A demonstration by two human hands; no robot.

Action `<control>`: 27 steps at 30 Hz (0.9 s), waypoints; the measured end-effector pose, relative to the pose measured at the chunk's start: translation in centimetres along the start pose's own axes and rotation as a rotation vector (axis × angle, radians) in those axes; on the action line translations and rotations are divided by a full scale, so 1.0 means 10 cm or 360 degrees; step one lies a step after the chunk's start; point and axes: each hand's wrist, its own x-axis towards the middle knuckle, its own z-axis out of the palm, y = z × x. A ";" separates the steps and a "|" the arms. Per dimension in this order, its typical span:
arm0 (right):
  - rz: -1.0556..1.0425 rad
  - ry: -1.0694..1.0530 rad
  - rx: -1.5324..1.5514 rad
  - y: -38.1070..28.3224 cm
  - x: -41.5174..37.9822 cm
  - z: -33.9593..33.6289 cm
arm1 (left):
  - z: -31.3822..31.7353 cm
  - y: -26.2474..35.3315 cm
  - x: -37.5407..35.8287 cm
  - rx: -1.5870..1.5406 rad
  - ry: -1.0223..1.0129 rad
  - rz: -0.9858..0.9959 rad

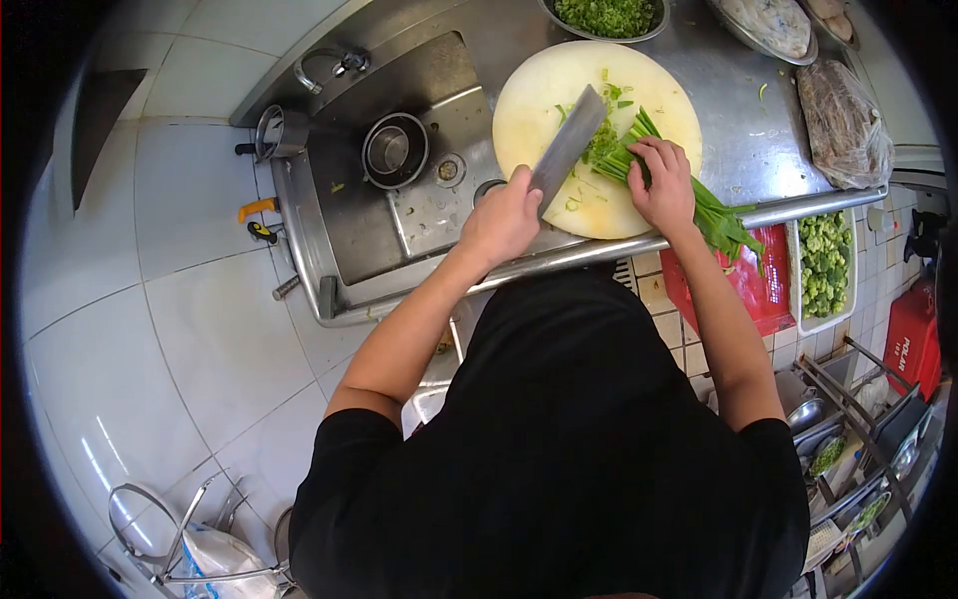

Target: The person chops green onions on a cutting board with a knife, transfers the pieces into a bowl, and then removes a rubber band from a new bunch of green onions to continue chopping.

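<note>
My left hand is closed round the handle of a cleaver, whose broad blade slants over the round white cutting board. On the board's right side my right hand presses with curled fingers on a bunch of scallions. Their cut ends point toward the blade, and the leafy ends hang past the counter's front edge. Chopped scallion bits lie beside the blade, with a few more scattered over the board. The cleaver's handle is mostly hidden in my left fist.
Left of the board is a steel sink holding nested metal pots, under a faucet. Behind stands a bowl of chopped greens. A plastic-wrapped bundle rests at right. Below are a red crate and a tub of green vegetables.
</note>
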 end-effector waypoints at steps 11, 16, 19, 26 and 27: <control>0.0010 0.0040 -0.0028 -0.03 -0.03 0.01 | 0.28 -0.53 0.07 -0.0131 -0.0119 -0.0088; -0.0011 0.0036 -0.0039 -0.06 0.00 -0.02 | -0.03 -0.32 0.37 0.0064 -0.0089 -0.0034; -0.0264 0.0142 -0.0160 -0.35 -0.10 -0.12 | -0.15 -0.24 0.46 0.0013 -0.0033 0.0053; -0.0685 -0.0926 0.0503 -0.99 -0.49 0.49 | -0.38 -0.29 0.71 -0.0047 0.0157 0.0224; -0.0787 -0.1228 0.0492 -1.06 -0.50 0.64 | -0.42 -0.25 0.70 -0.0039 0.0153 0.0221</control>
